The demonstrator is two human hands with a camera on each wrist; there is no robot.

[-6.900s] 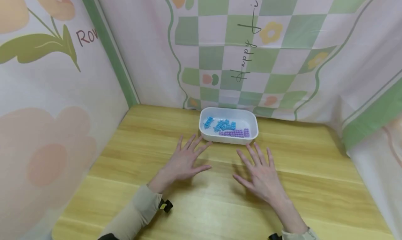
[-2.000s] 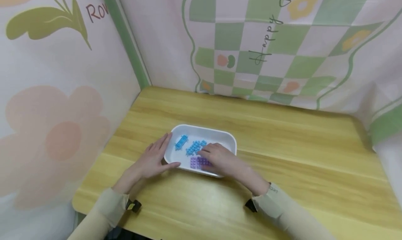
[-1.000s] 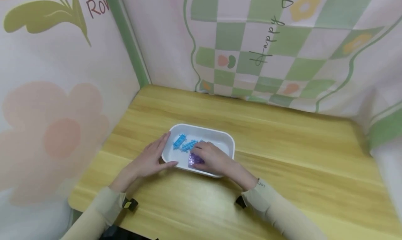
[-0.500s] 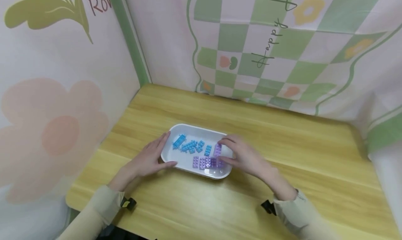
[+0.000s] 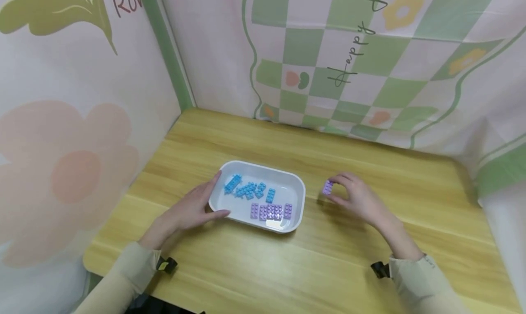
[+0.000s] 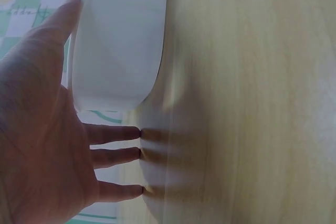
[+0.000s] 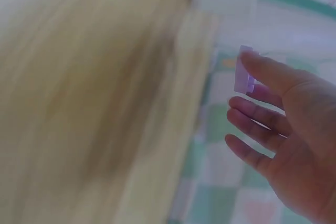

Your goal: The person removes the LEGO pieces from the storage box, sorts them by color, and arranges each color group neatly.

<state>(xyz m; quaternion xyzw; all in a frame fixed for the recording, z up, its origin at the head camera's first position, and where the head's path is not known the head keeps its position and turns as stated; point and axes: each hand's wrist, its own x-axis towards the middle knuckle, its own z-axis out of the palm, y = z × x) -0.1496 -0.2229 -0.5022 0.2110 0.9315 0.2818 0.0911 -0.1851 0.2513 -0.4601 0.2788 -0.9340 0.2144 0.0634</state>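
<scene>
My right hand [image 5: 359,200] pinches a purple toy building brick [image 5: 327,187] between thumb and fingers, over the table to the right of a white tray [image 5: 298,193]. In the right wrist view the thumb lies on the brick [image 7: 242,74], and the other fingers are spread loosely below it. My left hand [image 5: 193,206] rests at the tray's left end, its fingers fairly straight and its thumb at the front rim. Inside the tray lie several blue bricks [image 5: 270,196] and blue studded pieces [image 5: 233,184], with a row of purple bricks [image 5: 270,212] along the front.
The wooden table [image 5: 370,159] extends on all sides of the tray. A curtain with green checks [image 5: 304,44] hangs behind its far edge, and a flowered curtain [image 5: 70,131] stands along the left.
My right hand has reached into the tray, taken a purple brick from its right end and carried it out to the right. The tray earlier came nearer; my left hand stays at it.
</scene>
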